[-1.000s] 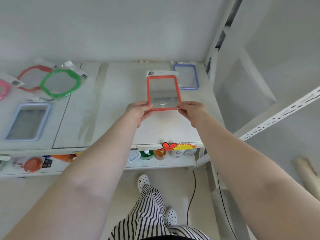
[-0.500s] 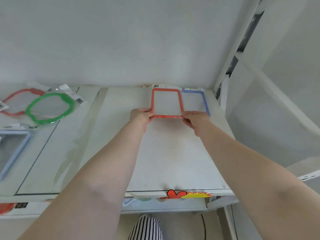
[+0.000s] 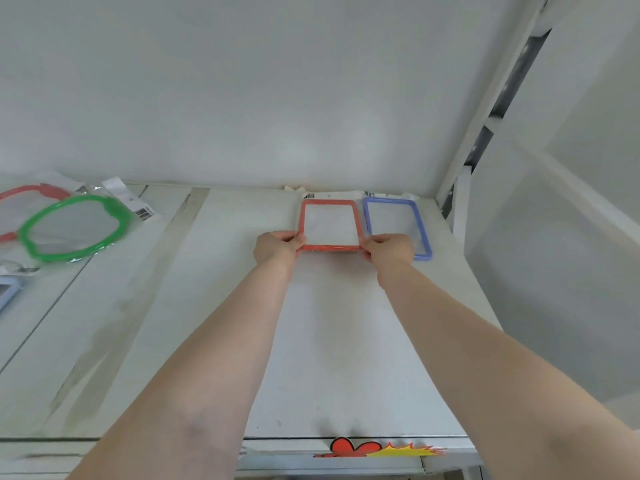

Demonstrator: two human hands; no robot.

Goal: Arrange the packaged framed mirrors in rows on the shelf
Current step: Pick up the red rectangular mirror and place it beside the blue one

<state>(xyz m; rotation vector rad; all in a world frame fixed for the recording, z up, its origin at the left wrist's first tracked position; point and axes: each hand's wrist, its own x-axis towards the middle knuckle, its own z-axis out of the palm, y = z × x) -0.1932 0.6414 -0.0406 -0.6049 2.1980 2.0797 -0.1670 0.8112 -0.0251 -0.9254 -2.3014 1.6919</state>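
An orange-framed rectangular mirror (image 3: 329, 224) in clear packaging lies at the back of the white shelf (image 3: 339, 341), close to the rear wall. My left hand (image 3: 277, 247) grips its near left corner and my right hand (image 3: 389, 249) grips its near right corner. Directly to its right lies a blue-framed rectangular mirror (image 3: 420, 223), almost touching it; my right hand covers part of that blue frame's near edge.
On the left shelf panel lie a green wavy round mirror (image 3: 74, 227), a red one (image 3: 34, 192) behind it, and a pale blue frame (image 3: 7, 294) at the left edge. A white upright post (image 3: 485, 109) bounds the shelf on the right. A red-and-yellow sticker (image 3: 374, 448) marks the front edge.
Both hands have carried the orange mirror away from me and laid it flat at the back of the shelf, beside the blue one. My head has tilted up and moved closer.
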